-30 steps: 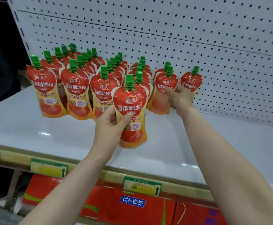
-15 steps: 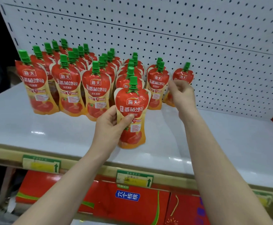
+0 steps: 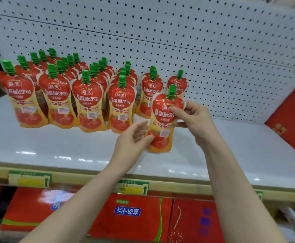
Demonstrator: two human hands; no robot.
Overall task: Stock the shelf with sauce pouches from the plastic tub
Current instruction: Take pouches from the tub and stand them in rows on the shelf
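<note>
At your nine o'clock, rows of stocked pouches point(image 3: 59, 95) stand upright on the white shelf point(image 3: 55, 148), reaching back to the pegboard point(image 3: 195, 50). Your left hand point(image 3: 131, 142) is loosely open, fingers curled, thumb touching the lower left edge of the sauce pouch point(image 3: 162, 123). That pouch stands upright at twelve o'clock, just right of the front row, its base at the shelf. Your right hand point(image 3: 194, 118) pinches its upper right edge, thumb across the label. At three o'clock leans a red box point(image 3: 290, 120).
</note>
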